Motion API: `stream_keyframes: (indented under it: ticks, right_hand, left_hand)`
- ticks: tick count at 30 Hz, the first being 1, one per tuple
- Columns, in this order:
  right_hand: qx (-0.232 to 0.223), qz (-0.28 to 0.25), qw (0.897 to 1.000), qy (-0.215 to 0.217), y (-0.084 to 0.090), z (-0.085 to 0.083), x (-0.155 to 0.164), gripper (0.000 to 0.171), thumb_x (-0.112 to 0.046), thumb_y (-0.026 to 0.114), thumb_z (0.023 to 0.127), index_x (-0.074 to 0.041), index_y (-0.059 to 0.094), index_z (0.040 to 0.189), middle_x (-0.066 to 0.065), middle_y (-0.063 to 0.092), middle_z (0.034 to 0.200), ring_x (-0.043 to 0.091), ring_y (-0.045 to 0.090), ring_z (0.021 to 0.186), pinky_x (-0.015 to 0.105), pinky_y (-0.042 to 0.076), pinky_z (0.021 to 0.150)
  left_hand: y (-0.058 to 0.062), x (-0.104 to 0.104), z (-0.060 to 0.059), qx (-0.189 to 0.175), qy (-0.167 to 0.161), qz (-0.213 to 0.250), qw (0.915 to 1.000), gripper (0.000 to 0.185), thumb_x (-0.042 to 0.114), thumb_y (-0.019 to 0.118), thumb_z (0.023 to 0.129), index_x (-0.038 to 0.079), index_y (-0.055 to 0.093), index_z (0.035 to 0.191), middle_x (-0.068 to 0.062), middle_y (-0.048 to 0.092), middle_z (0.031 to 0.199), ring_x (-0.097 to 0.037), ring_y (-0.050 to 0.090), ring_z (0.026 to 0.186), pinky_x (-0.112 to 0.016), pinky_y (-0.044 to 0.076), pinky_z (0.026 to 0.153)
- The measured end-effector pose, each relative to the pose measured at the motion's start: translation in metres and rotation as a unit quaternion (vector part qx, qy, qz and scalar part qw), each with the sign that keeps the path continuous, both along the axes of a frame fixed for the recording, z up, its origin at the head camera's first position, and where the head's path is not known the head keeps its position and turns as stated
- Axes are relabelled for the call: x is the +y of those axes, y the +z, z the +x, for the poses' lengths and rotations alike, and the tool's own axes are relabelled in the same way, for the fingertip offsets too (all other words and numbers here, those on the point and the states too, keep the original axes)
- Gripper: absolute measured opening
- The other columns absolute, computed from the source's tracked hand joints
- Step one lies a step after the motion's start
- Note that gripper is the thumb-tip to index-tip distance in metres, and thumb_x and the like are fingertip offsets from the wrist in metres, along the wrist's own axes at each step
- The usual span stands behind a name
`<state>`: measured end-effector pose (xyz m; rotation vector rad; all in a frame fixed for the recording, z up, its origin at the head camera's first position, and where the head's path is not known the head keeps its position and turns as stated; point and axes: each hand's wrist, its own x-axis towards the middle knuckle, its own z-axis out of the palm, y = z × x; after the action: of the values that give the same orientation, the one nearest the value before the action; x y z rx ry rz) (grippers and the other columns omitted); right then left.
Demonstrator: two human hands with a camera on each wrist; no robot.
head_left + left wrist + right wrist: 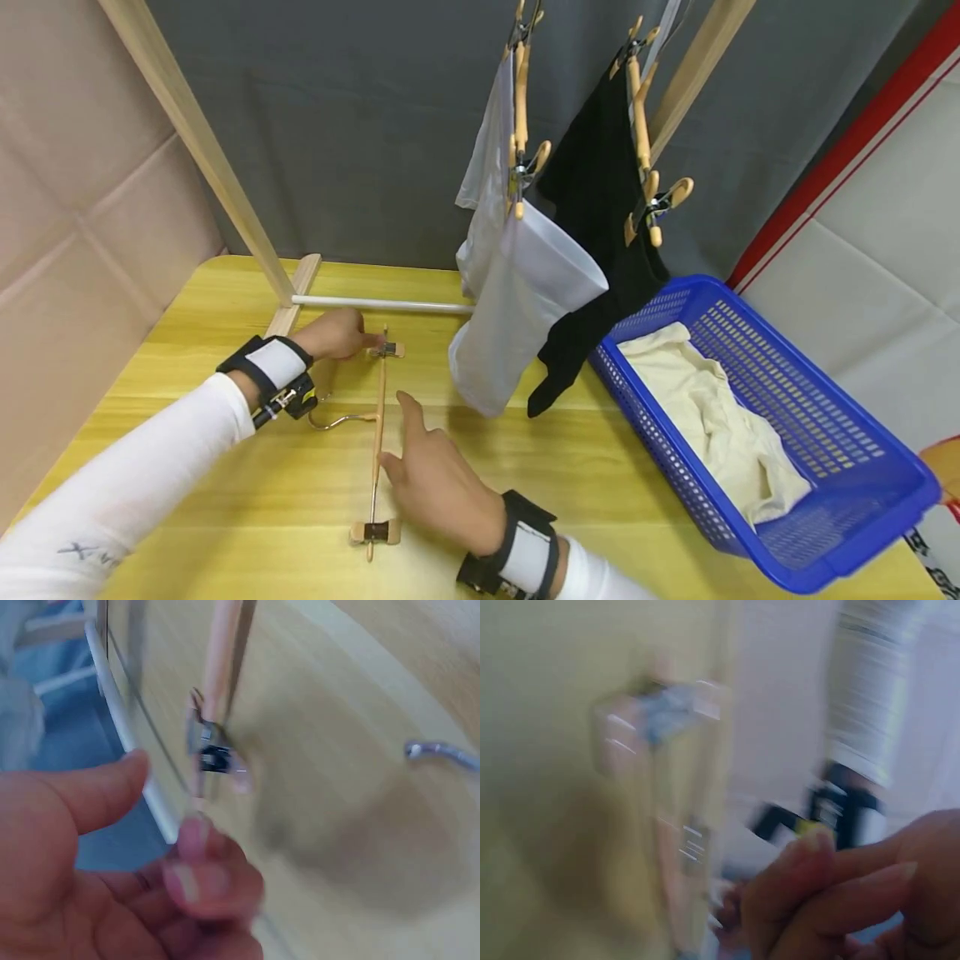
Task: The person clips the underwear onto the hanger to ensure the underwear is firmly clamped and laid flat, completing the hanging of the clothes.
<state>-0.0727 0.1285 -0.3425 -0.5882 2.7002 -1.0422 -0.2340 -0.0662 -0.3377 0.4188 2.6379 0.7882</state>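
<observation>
Your left hand [337, 335] reaches with loosely extended fingers to the far clip [387, 350] of the wooden hanger [377, 442], its fingertips at the clip; whether they pinch it cannot be told. Your right hand [435, 479] lies beside the hanger's bar, fingers straight and relaxed, thumb touching the bar. The hanger lies flat on the yellow table [585, 467], metal hook [337, 419] towards the left wrist. Beyond hang a white garment [525, 292] and a black garment [600, 200]; a blue basket [840, 500] holds cream cloth [712, 400].

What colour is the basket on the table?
Blue basket, holding a cream cloth; the head view shows it best.
</observation>
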Motion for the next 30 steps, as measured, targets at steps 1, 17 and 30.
stream_keyframes:
  ticks: [1,17,30]
  right_hand:
    - [0.011,0.000,1.000,0.003,0.009,0.002,0.008,0.065,-0.022,0.059,0.096,-0.006,0.022,0.147,-0.006,0.044,0.053,0.005,0.043,0.042,0.024,0.037,0.040]
    - [0.109,0.064,0.991,-0.052,0.076,0.025,0.119,0.014,-0.019,0.061,0.095,-0.018,0.060,0.081,-0.015,0.040,0.054,-0.001,0.037,0.044,0.022,0.034,0.042]
    - [0.162,0.176,0.960,-0.145,0.090,0.049,0.201,0.022,-0.020,0.064,0.094,-0.021,0.058,0.073,-0.015,0.038,0.051,0.004,0.037,0.046,0.025,0.033,0.047]
  left_hand:
    - [0.004,0.002,0.003,0.017,-0.001,-0.017,0.9997,0.051,0.027,0.059,0.095,0.014,0.042,0.049,0.007,0.034,0.043,-0.006,0.031,0.038,-0.022,0.027,0.041]
    - [0.010,0.090,0.093,0.077,-0.164,0.072,0.9807,0.039,0.031,0.066,0.091,0.018,0.046,0.061,0.010,0.037,0.051,-0.003,0.035,0.045,-0.022,0.030,0.044]
    - [0.004,0.138,0.143,0.025,-0.233,0.144,0.9615,0.041,0.029,0.064,0.093,0.019,0.044,0.058,0.012,0.036,0.052,-0.001,0.033,0.045,-0.018,0.032,0.046]
